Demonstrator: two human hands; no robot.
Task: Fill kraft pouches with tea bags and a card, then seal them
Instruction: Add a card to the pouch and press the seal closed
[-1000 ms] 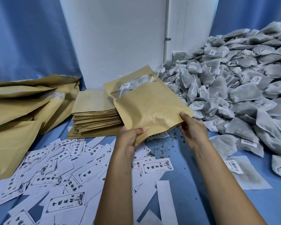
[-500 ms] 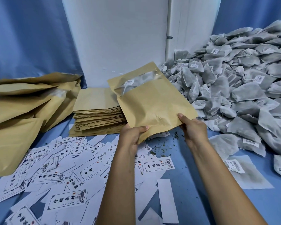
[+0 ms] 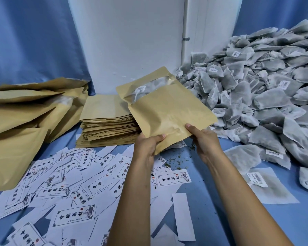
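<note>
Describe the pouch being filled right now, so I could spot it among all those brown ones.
Start at the white wall panel at the back; below it lies a flat stack of pouches. Just right of that, the left hand and right hand hold one pouch off the table. It alone is lifted, with tea bags visible through its clear window.

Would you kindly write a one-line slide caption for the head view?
Both hands, left and right, hold a kraft pouch with tea bags inside above scattered cards.
</note>
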